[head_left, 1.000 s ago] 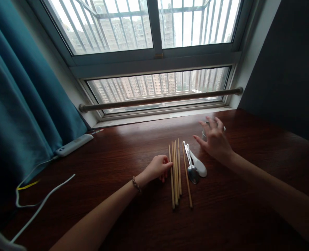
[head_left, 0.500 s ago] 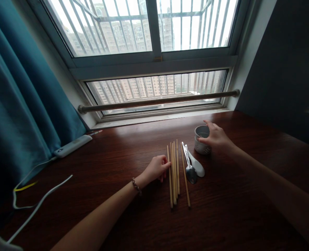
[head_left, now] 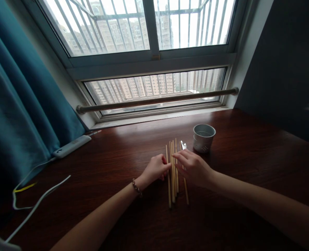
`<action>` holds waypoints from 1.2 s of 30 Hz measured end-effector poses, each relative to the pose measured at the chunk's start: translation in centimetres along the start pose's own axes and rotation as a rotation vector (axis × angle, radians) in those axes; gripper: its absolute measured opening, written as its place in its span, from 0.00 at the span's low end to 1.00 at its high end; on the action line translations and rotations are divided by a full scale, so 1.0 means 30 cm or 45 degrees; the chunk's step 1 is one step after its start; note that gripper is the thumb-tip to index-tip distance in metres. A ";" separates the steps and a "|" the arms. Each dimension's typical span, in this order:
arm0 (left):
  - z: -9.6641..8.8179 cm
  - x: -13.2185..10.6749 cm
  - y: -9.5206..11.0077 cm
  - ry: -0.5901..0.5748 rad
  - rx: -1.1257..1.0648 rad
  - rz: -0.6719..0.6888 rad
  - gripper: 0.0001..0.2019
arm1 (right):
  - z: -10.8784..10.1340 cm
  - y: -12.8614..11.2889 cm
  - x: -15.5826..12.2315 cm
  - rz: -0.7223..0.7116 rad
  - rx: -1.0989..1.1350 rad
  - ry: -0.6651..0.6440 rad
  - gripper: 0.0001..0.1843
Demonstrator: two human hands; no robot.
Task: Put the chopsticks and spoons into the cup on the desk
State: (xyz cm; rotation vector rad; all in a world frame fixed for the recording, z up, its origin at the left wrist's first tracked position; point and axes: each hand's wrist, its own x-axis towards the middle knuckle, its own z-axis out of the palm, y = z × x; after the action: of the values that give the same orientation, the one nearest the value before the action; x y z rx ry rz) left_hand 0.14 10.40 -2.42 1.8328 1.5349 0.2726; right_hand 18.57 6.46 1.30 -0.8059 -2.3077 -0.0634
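Observation:
Several wooden chopsticks (head_left: pixel 173 188) lie side by side on the dark wooden tabletop (head_left: pixel 112 153). At their left edge rests my left hand (head_left: pixel 158 167), its fingers curled in and a fingertip touching the leftmost chopstick. Whether anything is inside those fingers is hidden. My right hand (head_left: pixel 194 168) reaches over the chopsticks from the right, fingers stretched and apart, holding nothing. Beneath it, only the handles of the metal spoons (head_left: pixel 184 145) show; the white spoon is covered. Behind my right hand, a grey metal cup (head_left: pixel 203 139) with small holes stands upright.
A white power strip (head_left: pixel 72 146) lies by the blue curtain (head_left: pixel 26 87) on the left. White cables (head_left: pixel 39 205) and a yellow strip (head_left: pixel 25 187) are at the lower left. A metal rail (head_left: pixel 156 101) crosses in front of the barred window. A dark wall rises on the right.
My right hand has left the cup and moved left and toward me, over the spoons and chopsticks. The cup now stands alone. My left hand has stayed by the chopsticks.

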 end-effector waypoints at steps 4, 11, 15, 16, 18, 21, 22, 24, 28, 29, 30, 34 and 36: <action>0.001 -0.004 -0.003 0.052 0.140 0.043 0.11 | 0.060 -0.015 -0.028 -0.024 0.007 -0.313 0.09; -0.026 -0.038 0.032 0.081 0.421 0.084 0.11 | 0.080 -0.017 -0.043 0.076 0.019 -0.427 0.10; -0.045 -0.057 0.045 0.089 0.629 0.050 0.11 | 0.078 -0.021 -0.043 0.062 0.047 -0.412 0.12; -0.046 -0.062 0.047 0.088 0.670 0.040 0.11 | 0.077 -0.021 -0.042 0.060 0.054 -0.401 0.12; -0.045 -0.069 0.048 0.091 0.725 0.027 0.12 | 0.075 -0.021 -0.042 0.056 0.079 -0.376 0.13; -0.044 -0.076 0.049 0.127 0.749 0.043 0.13 | 0.076 -0.021 -0.043 0.088 0.184 -0.323 0.13; -0.047 -0.078 0.052 0.143 0.746 0.059 0.13 | 0.077 -0.019 -0.043 0.124 0.252 -0.298 0.13; -0.058 -0.086 0.061 0.183 0.728 0.109 0.12 | 0.080 -0.014 -0.040 0.314 0.489 -0.212 0.11; -0.085 -0.125 0.104 0.272 0.615 0.271 0.08 | 0.085 0.016 -0.023 0.802 0.954 -0.052 0.11; -0.088 -0.139 0.118 0.283 0.567 0.320 0.08 | 0.083 0.024 -0.017 0.871 1.057 -0.045 0.15; -0.089 -0.154 0.131 0.287 0.515 0.367 0.07 | 0.081 0.030 -0.011 0.914 1.167 -0.051 0.18; -0.076 -0.200 0.170 0.265 0.278 0.499 0.08 | 0.063 0.031 0.005 1.011 1.540 -0.003 0.22; -0.069 -0.205 0.176 0.237 0.172 0.535 0.08 | 0.054 0.022 0.006 1.007 1.678 0.024 0.21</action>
State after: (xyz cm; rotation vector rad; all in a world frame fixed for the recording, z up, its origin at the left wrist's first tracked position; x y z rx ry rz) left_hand 1.35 5.35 4.15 2.2860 1.2981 0.5609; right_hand 17.88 7.49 0.08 -0.8334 -1.3338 1.5619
